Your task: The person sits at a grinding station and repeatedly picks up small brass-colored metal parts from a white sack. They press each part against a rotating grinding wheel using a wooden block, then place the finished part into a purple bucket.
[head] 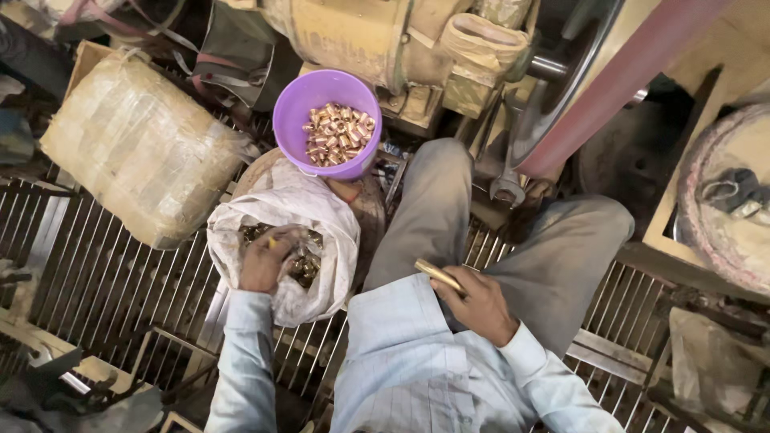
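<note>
My left hand (265,258) reaches into an open white sack (321,220) full of small dull brass parts (305,269); its fingers curl among them, and whether it grips one I cannot tell. My right hand (477,303) rests near my lap and holds a slim brass rod (437,274) that points up and left. Beyond the sack stands a purple plastic bowl (298,104) holding several shiny copper-coloured tube pieces (339,134).
A taped brown parcel (136,144) lies at the left on a metal grate floor (104,281). A large yellowish machine (377,40) with a reddish belt (634,64) and a wheel stands ahead. A spanner (507,180) lies by my knee. My grey-trousered legs (561,240) are in the middle.
</note>
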